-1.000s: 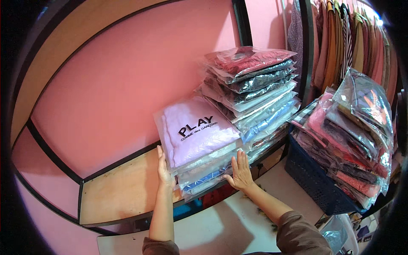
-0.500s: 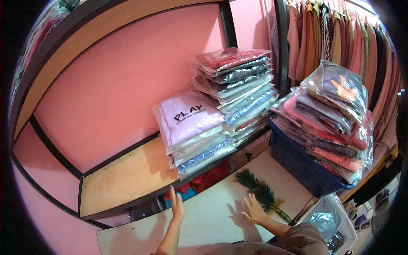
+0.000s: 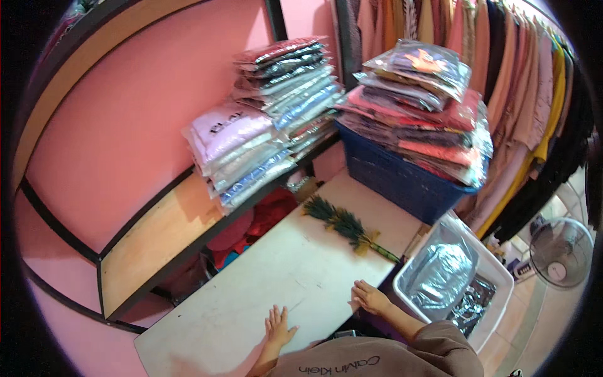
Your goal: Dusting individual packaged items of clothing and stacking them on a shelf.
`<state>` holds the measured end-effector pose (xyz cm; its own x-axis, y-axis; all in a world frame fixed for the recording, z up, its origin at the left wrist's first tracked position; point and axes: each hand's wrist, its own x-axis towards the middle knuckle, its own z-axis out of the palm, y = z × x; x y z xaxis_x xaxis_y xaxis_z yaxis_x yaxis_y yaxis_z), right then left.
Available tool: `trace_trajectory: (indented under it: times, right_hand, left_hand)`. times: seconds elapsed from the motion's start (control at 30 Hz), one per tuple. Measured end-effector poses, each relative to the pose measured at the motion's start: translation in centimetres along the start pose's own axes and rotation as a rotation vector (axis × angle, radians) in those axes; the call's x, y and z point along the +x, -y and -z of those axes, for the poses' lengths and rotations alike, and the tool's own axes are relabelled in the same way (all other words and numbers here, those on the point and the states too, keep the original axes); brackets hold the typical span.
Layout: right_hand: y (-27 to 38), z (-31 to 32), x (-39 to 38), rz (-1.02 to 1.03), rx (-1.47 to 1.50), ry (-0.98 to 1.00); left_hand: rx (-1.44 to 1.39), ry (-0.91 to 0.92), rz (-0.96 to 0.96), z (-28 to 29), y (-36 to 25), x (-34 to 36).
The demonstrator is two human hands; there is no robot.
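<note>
My left hand [image 3: 279, 327] is open, fingers spread, at the near edge of the white table [image 3: 251, 283]; it holds nothing. My right hand [image 3: 370, 297] lies to the right of it by the same edge, fingers stretched out, also holding nothing. Beyond the right hand, and apart from it, a dark green feathery sprig or duster [image 3: 336, 218] with a yellowish tie and a green stalk lies on the tabletop. I cannot tell its exact kind.
Behind the table a shelf [image 3: 157, 220] bears two stacks of bagged folded clothes [image 3: 232, 135]. A blue basket [image 3: 396, 169] heaped with bagged clothes stands at the table's far right. A white bin [image 3: 499, 314] with plastic packaging, a fan [image 3: 559, 254] and hanging garments [image 3: 502, 81] are on the right.
The view has swung right and down. My left hand has lowered from its raised, upright pose toward the tabletop. My right hand has drawn back from beside the green sprig to the table's edge.
</note>
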<state>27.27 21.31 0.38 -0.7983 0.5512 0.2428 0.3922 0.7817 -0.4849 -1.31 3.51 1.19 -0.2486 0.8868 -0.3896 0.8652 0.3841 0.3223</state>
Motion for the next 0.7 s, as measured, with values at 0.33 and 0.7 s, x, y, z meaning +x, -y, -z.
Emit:
trace_trajectory:
  times: [0.33,0.7]
  right_hand:
    - [3.6,3.5,-10.7,-0.24,0.131,-0.161]
    - [-3.5,7.8,-21.2,-1.243,-0.148,-1.016]
  left_hand:
    - [-0.041,0.02,0.0,-1.5,-3.5,-2.4]
    - [0.022,0.044,0.127,-4.0,-8.7,-3.7]
